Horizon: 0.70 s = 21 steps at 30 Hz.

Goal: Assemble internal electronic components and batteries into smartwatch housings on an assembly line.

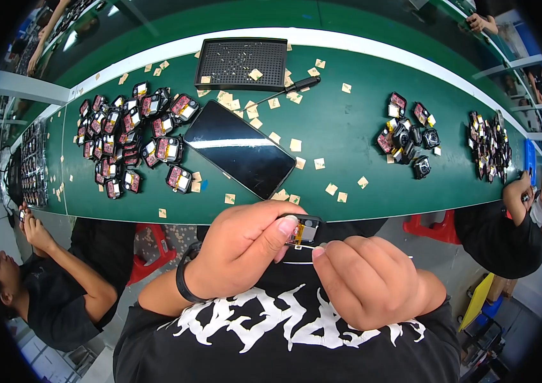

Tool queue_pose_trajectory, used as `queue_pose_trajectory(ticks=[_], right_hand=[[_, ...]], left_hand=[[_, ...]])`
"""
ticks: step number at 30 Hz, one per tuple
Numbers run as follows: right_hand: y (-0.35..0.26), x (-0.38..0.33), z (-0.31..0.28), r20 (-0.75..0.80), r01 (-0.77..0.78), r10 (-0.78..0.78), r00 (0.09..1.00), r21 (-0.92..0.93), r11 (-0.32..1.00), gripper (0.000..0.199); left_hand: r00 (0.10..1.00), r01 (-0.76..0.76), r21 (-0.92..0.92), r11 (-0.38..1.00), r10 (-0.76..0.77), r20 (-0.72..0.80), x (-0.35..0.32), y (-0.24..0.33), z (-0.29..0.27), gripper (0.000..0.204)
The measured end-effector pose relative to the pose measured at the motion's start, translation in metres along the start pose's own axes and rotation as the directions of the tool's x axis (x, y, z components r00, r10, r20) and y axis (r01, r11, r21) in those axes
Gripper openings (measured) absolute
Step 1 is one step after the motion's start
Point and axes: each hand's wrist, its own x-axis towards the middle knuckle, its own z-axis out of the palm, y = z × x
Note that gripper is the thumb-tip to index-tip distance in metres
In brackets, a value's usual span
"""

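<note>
Just off the table's front edge, my left hand (236,246) grips a small open electronic device (310,232). It has a black housing, with a yellow strip and pale parts showing inside. My left thumb presses on its face, and the fingers behind are partly hidden. Close by on the right, my right hand (373,277) is closed in a pinch at the device's lower edge. A thin pale piece (301,247) shows between the fingertips and the housing; whether the right fingers hold it is too small to tell.
On the green table (341,191) lie a dark phone (239,150), a screwdriver (300,85), a black perforated tray (240,64) and scattered beige squares. Similar open devices are heaped left (127,124), right (405,134) and far right (488,147). Co-workers sit on both sides.
</note>
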Motion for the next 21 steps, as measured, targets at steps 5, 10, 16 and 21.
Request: queue_pose_trajectory(ticks=[5,10,16,21], right_hand=[[0.001,0.0,-0.002,0.025,-0.023,0.022,0.999,0.031,0.999,0.018],[0.014,-0.011,-0.003,-0.042,-0.185,0.197,0.98,0.205,0.961,0.026],[0.031,-0.03,-0.007,-0.083,-0.591,0.629,0.773,0.266,0.762,0.019],[0.057,-0.056,0.005,-0.162,-0.766,0.812,0.561,0.272,0.583,0.014]], left_hand=[[0.997,0.071,-0.001,0.998,-0.071,-0.004,0.002,0.005,0.0,0.023],[0.998,0.061,0.036,0.998,-0.061,0.015,0.003,-0.001,-0.009,0.02],[0.967,0.235,-0.066,0.97,-0.226,0.114,-0.005,-0.012,-0.018,0.017],[0.994,0.097,-0.024,0.995,-0.096,0.045,-0.007,-0.017,-0.025,0.018]])
